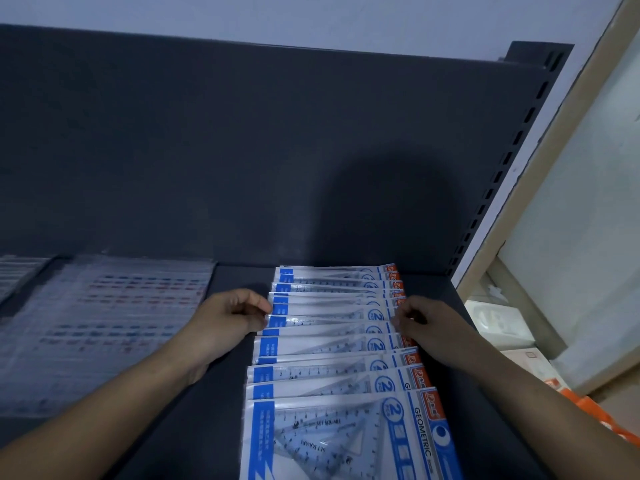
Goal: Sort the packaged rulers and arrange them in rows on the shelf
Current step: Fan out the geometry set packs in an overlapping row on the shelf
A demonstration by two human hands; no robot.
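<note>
Straightening step: evening out the fanned row of blue-and-white plastic set-square packets (329, 344) on the dark grey metal shelf (221, 410), judging by both hands placed at mid-row.
Well left of the row: flat clear plastic packets of straight rulers (114, 327), blurred, lying on the same shelf.
Just left of the row: left hand (228, 318), fingers curled, thumb and fingertips pinching the left edge of a mid-row packet.
Row itself: overlapped from back panel to front edge, slightly skewed.
Just right of the row: right hand (424, 323), fingers curled, nipping the orange-tipped packet ends.
Further right of the row: slotted dark metal upright (519, 143); orange packaging (595, 414) lower down.
Next move: probably small sideways nudges to align edges and keep an even overlap, with some risk of the slick film shifting neighbouring packets.
</note>
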